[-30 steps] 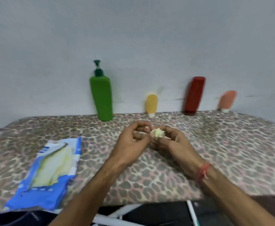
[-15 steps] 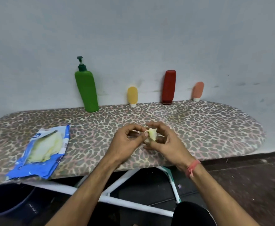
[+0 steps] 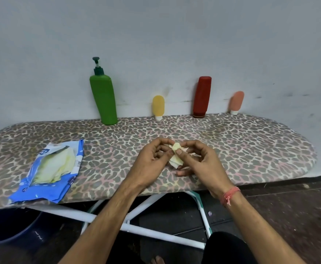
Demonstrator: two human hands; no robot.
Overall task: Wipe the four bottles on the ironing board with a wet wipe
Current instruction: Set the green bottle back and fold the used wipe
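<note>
Along the wall at the far edge of the leopard-print ironing board [image 3: 251, 145] stand a tall green pump bottle [image 3: 104, 100], a small yellow tube [image 3: 158, 107], a dark red bottle [image 3: 201, 97] and a small orange-pink tube [image 3: 236, 102]. Over the board's middle, my left hand [image 3: 152, 161] and my right hand [image 3: 197, 161] both pinch a small crumpled pale-yellow wet wipe [image 3: 176, 156] between their fingertips. Both hands are well short of the bottles.
An opened blue wet-wipe pack [image 3: 49, 168] lies on the board at the left, wipes showing. Below the board are its white legs [image 3: 136, 227], a dark blue bucket [image 3: 9, 227] at lower left and a dark floor.
The view has pulled back and tilted down, showing the board's right end and legs. The wipe is drawn out a little more between my fingers. The bottles stay put.
</note>
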